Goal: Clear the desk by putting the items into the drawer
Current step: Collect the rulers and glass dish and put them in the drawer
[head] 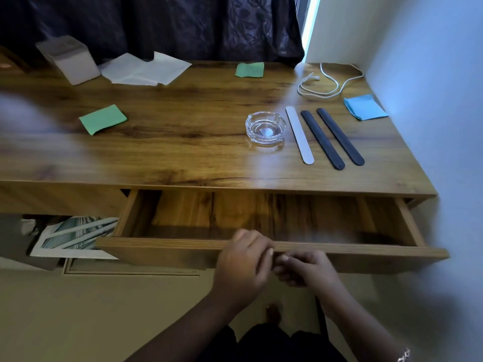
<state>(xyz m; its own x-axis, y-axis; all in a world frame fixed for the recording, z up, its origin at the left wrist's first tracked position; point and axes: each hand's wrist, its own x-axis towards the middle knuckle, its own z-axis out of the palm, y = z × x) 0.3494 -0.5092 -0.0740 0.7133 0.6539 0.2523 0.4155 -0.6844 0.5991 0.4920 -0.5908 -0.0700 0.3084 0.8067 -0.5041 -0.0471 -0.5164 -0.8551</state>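
Our left hand and right hand meet at the front rim of the open drawer, fingers curled. Through the blur we cannot tell what either grip holds. The glass ashtray, three strips and white cable lie on the worktop.

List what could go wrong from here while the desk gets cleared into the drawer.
1. The glass ashtray looks smooth; it might slip and chip on the way into the drawer.
2. The white cable lies in loose loops, so one may hang over the drawer's edge and get pinched on closing.
3. The drawer is pulled far out, left hand and right hand at its front; more pull could drop it.
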